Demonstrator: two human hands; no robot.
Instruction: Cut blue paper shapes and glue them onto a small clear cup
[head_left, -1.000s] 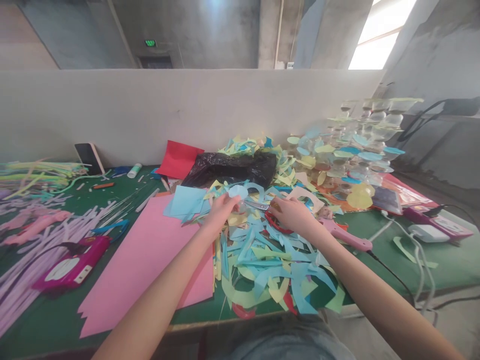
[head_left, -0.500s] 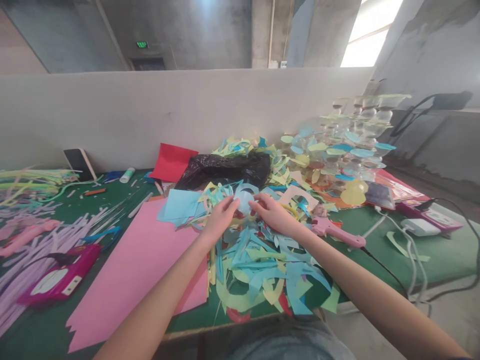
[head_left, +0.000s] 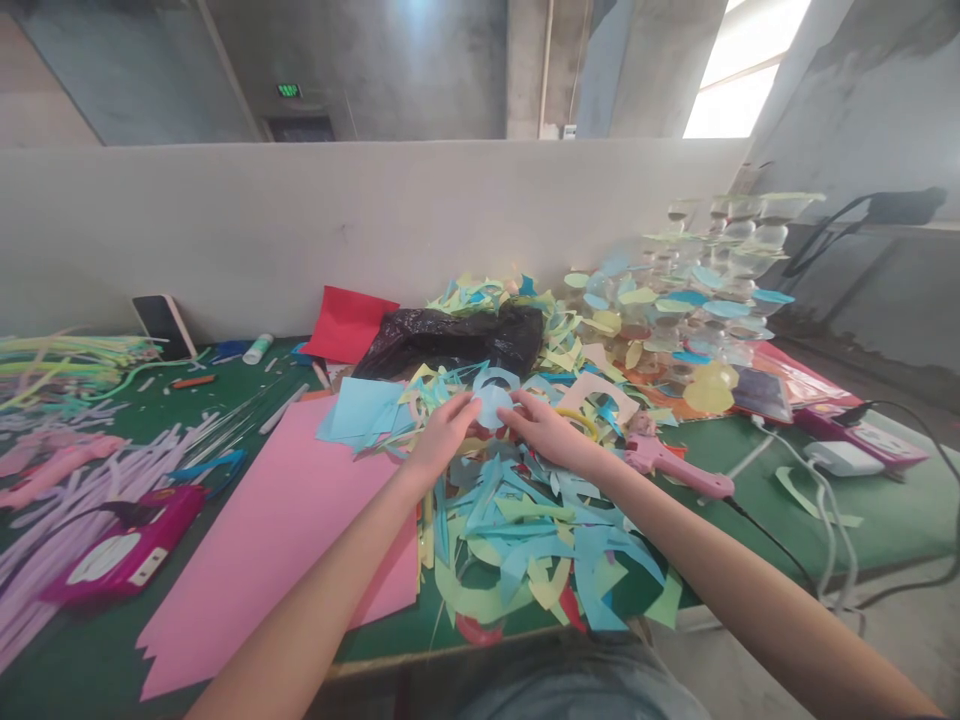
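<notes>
Both my hands meet over a heap of blue, yellow and green paper scraps [head_left: 525,530] on the green table [head_left: 885,500]. My left hand [head_left: 442,436] and my right hand [head_left: 546,430] pinch a small pale blue paper disc [head_left: 493,405] between their fingertips, from the left and from the right. The fingers of both are closed on its edges. No scissors show in either hand now.
A big pink sheet [head_left: 277,530] lies left of the scraps. A pink glue gun [head_left: 675,462] with its cable lies right of my right hand. Behind are a black plastic bag [head_left: 457,340], a red sheet [head_left: 345,325], stacked clear cups [head_left: 712,290] with paper discs, and pipe cleaners [head_left: 82,440] at far left.
One second ago my right hand held red-handled scissors by the disc. The scissors are gone from it, and it has moved left to grip the disc together with my left hand.
</notes>
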